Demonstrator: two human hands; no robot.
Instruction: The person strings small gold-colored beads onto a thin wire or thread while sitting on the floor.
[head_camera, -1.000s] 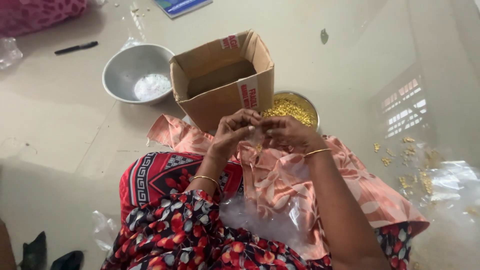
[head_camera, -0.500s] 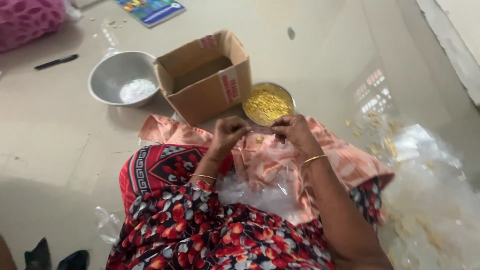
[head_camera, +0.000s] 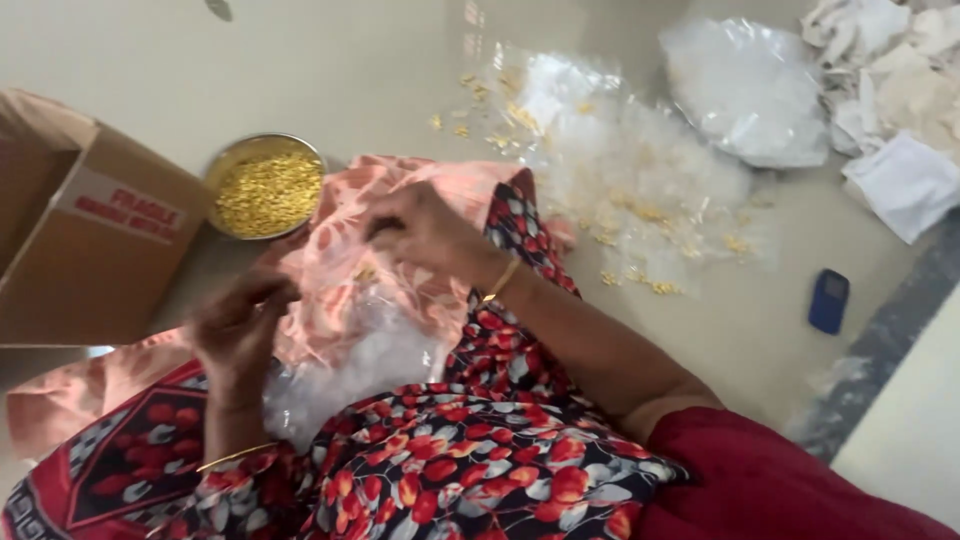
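Pale floor tiles run out from under my lap, and everything I work with sits low around me. Right at my fingers is a crumpled heap of clear plastic pouches (head_camera: 350, 365), lying on the peach floral cloth (head_camera: 380, 240) spread over my knees. My left hand (head_camera: 238, 325) hangs over the near edge of that heap, fingers curled inward as though pinching something small; motion blur hides what, so I cannot tell whether they grip a pouch or a bead. My right hand (head_camera: 425, 235) rests just beyond, on the cloth, fingers bent and pressed down into the folds, with a thin gold bangle (head_camera: 500, 282) at the wrist.

Past the fingertips of the right hand, further out on the floor, stands a round steel bowl (head_camera: 265, 185) full of small golden pieces, touching the side of an open cardboard box (head_camera: 90, 250). Off to the outer side of my right wrist lies a wide scatter of filled clear packets (head_camera: 640, 200), a fat clear bag (head_camera: 750, 90), some white cloths (head_camera: 900, 130) and a small blue object (head_camera: 828, 300).

To do this well, I judge I should keep the pinch light and close over the cloth, so anything dropped lands in the lap, and steady the plastic with the right hand while the left does the fine work.
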